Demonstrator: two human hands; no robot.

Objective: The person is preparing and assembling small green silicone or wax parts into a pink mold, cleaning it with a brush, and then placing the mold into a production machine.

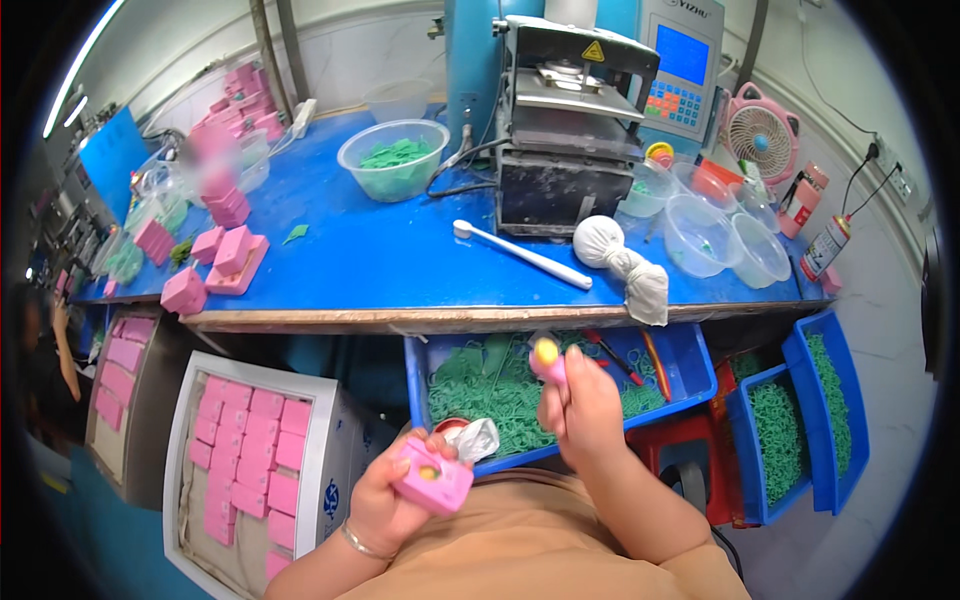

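My left hand (385, 490), with a bracelet at its wrist, grips a pink block (436, 476) that looks like rubber and has a round hollow with something yellowish inside. Held up in my right hand (583, 410) is a small pink piece (547, 362) with a yellow rounded end; the fingers hide part of it. Both hands are over the near side of a blue tray (700, 388) heaped with green pieces (510, 405), many ring-shaped. A crumpled white pouch (477, 438) lies beside my left hand, against a red round thing (450, 426).
A toothbrush (525, 255) and a tied white cloth bundle (625, 262) lie on the blue bench (350, 270). A black press machine (565, 130) stands behind. Pink blocks fill a white-rimmed box (180, 450) at left. Blue bins (775, 440) of green pieces stand at right.
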